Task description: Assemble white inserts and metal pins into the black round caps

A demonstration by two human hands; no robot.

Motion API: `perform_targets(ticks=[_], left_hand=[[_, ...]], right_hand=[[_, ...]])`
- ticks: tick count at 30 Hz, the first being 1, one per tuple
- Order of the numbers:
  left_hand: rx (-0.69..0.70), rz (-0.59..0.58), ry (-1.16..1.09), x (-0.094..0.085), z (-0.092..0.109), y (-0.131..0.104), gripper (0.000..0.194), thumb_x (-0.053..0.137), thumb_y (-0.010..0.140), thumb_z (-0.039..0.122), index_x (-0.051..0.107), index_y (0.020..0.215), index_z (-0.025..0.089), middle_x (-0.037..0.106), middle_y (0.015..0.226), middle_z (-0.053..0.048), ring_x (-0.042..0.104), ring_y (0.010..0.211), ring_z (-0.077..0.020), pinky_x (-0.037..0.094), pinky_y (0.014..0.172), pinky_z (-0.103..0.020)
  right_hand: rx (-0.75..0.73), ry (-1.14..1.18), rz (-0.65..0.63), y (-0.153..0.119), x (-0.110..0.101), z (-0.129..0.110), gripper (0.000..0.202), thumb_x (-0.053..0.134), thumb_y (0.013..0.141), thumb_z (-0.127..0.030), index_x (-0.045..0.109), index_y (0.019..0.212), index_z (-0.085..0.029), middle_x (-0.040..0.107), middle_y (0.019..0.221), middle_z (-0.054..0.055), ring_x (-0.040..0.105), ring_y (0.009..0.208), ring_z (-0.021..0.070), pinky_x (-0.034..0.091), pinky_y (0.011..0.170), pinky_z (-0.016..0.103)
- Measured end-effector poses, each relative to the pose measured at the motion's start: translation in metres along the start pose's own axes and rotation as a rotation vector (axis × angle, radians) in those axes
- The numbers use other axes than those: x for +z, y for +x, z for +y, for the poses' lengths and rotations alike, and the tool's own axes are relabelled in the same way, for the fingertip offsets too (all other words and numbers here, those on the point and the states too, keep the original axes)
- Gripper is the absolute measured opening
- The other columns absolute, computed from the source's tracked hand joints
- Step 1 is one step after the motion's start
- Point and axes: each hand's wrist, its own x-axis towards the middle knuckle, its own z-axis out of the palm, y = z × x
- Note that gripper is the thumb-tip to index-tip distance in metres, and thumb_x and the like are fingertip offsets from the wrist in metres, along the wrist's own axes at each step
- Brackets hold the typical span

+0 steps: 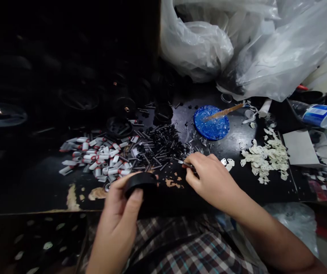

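Note:
My left hand (120, 213) is wrapped round a round black part (141, 182) just above the front edge of the black table. My right hand (206, 177) pinches a small, thin metal item (188, 165), too small to name, beside a pile of screws and dark bits (163, 142). Grey-white cylinders with red ends (100, 156) lie heaped to the left of the screws. A blue lid (211, 123) holds a shiny substance, with a brown stick (226, 111) resting across it. Pale flat pieces (266, 156) lie piled to the right.
Clear plastic bags (197, 45) cover the back right. A plastic bottle (323, 115) lies at the right, above a white box (300, 148). Black round cups (119, 126) stand behind the heaps. The table's front edge (49, 211) runs near my lap.

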Motion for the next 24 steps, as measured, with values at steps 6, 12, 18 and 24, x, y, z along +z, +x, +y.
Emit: perform_targets(ticks=[6,12,18,24], left_hand=[[-0.151,-0.067,-0.265,0.018,0.005,0.003,0.036,0.065,0.085,0.038,0.059,0.12,0.028,0.069,0.115,-0.004,0.065,0.105,-0.0245,0.049,0.097,-0.037],[-0.204,0.017,-0.334,0.023,0.013,0.003,0.037,0.07,0.081,0.035,0.061,0.116,0.026,0.071,0.104,-0.003,0.068,0.096,-0.0224,0.05,0.097,-0.04],[-0.217,0.012,-0.345,0.027,0.018,0.002,0.031,0.068,0.082,0.034,0.061,0.112,0.027,0.069,0.112,-0.002,0.066,0.102,-0.0215,0.049,0.098,-0.036],[-0.2,-0.016,-0.332,0.025,0.014,0.001,0.035,0.067,0.084,0.034,0.06,0.118,0.029,0.068,0.116,-0.002,0.063,0.107,-0.0208,0.046,0.101,-0.033]], right_hand=[[-0.085,-0.351,0.067,0.016,0.012,-0.003,0.016,0.049,0.094,-0.024,0.062,0.087,-0.016,0.067,0.085,0.005,0.061,0.077,0.0228,0.03,0.074,0.038],[-0.095,-0.257,0.046,0.014,0.009,0.001,0.013,0.051,0.092,-0.019,0.062,0.086,-0.016,0.069,0.086,0.004,0.061,0.078,0.0207,0.027,0.072,0.035],[-0.148,-0.297,0.08,0.019,0.01,0.0,0.012,0.051,0.093,-0.018,0.062,0.089,-0.016,0.069,0.088,0.006,0.061,0.08,0.0222,0.026,0.074,0.036],[-0.162,-0.285,0.025,0.018,0.008,-0.008,0.011,0.053,0.089,-0.016,0.061,0.081,-0.014,0.069,0.082,0.007,0.06,0.072,0.0212,0.027,0.072,0.036]])
